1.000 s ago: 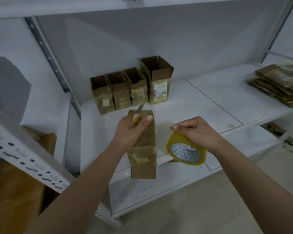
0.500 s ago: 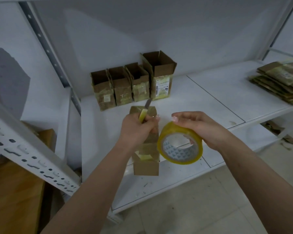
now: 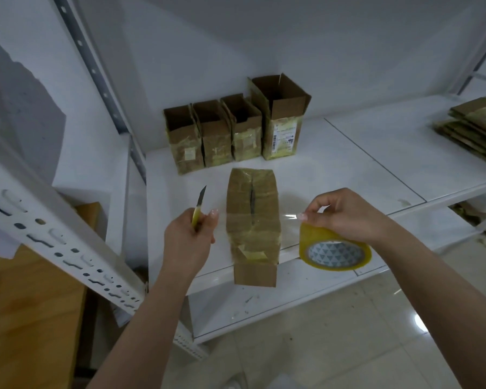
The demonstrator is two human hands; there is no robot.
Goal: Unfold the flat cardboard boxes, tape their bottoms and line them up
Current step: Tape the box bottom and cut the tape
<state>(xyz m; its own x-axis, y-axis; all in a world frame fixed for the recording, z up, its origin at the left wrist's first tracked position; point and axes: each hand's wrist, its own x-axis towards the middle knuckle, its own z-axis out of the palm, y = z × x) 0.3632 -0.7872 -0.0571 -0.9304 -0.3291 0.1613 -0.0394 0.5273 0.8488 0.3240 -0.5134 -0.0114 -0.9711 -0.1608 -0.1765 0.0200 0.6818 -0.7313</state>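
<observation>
A cardboard box (image 3: 252, 192) lies on the white shelf (image 3: 348, 164) with its closed bottom flaps facing up and its near end over the shelf's front edge. My left hand (image 3: 187, 242) is just left of the box, gripping a yellow-handled knife (image 3: 199, 204) with the blade pointing up, and its thumb pinches the end of a clear tape strip (image 3: 288, 216). The strip stretches across the box's bottom seam. To the right of the box, my right hand (image 3: 348, 214) holds the yellow tape roll (image 3: 334, 252) and pinches the tape where it leaves the roll.
Several opened boxes (image 3: 216, 136) stand in a row against the back wall. A stack of flat boxes (image 3: 477, 127) lies at the far right of the shelf. A slotted metal rail (image 3: 54, 234) and a wooden surface (image 3: 26, 318) are at the left.
My hands have moved apart, drawing a strip of tape out across the box. My left hand has come off the box to its left side, and the roll has moved right.
</observation>
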